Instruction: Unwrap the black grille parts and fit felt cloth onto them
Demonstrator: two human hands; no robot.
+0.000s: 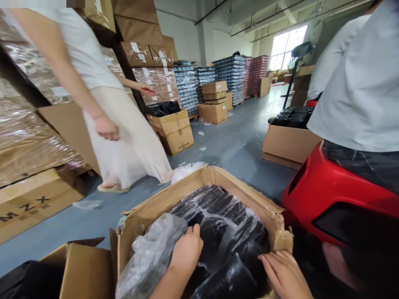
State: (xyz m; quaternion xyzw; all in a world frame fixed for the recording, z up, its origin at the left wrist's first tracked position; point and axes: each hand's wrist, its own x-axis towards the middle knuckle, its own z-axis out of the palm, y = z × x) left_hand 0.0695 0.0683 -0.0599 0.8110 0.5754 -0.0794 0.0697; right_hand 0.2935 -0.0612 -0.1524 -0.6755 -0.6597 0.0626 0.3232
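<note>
In front of me is a worn cardboard box [199, 179] without raised flaps, filled with black items [215, 199] wrapped in clear film and packed in rows. Their exact kind is hard to tell. My left hand [187, 249] reaches into the box with its fingers curled closed against the wrapped items. What it pinches is hidden. Crumpled clear plastic [152, 243] bunches just left of that hand. At the right wall of the box lies my right hand [283, 270], its fingers stretched out over the edge of the black contents, with nothing visible in it.
An open carton [89, 270] with black contents stands at lower left. A person in a pale skirt [121, 137] is at left, another on a red stool [336, 187] at right. Beyond are cartons with black items [173, 133], [285, 143] and wrapped stacks [229, 79].
</note>
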